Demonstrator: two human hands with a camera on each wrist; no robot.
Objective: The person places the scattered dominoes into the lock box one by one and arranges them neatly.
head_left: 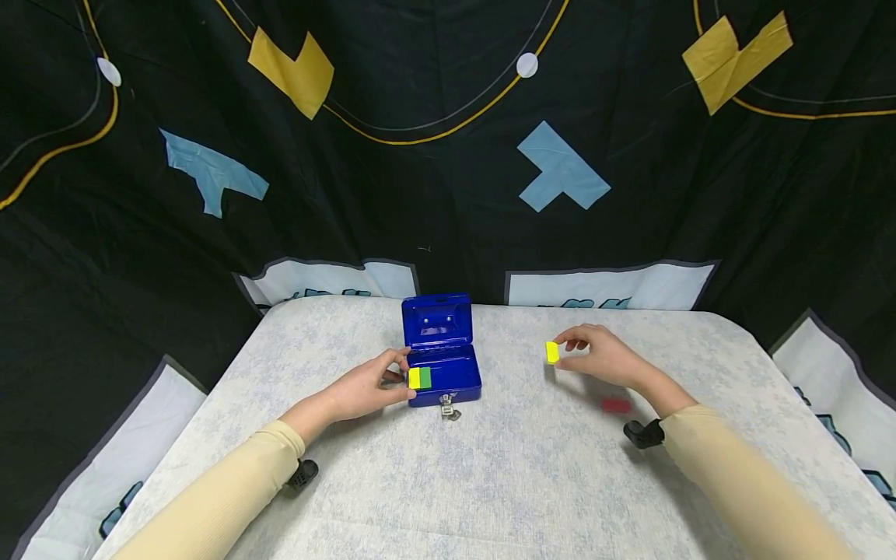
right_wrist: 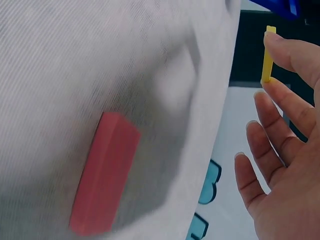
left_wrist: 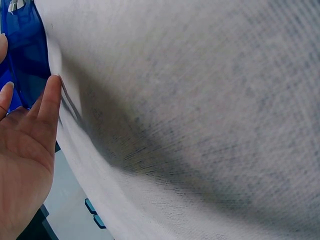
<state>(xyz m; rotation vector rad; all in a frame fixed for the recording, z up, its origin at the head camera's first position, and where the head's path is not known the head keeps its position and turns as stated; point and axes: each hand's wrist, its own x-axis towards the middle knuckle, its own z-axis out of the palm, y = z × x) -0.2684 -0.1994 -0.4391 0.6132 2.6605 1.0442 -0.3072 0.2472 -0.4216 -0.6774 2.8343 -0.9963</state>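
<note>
A blue metal cash box [head_left: 455,383] stands on the table with its lid [head_left: 437,320] raised. Inside, at its left end, a yellow block [head_left: 414,379] lies against a green block [head_left: 425,378]. My left hand [head_left: 364,383] holds the box by its left side, thumb near the front corner and a finger near the hinge. Off to the right, my right hand [head_left: 602,356] pinches a thin yellow block [right_wrist: 268,55] between thumb and index finger, above the table. The other fingers of that hand are spread apart. A red rectangular block [right_wrist: 104,172] lies on the cloth below the right wrist.
A lock with keys [head_left: 448,407] hangs at the front of the box. Pale mottled cloth covers the table [head_left: 490,490]. Behind it hangs a black curtain [head_left: 434,202] with yellow and blue shapes. Black wrist devices [head_left: 644,434] sit at both sleeves.
</note>
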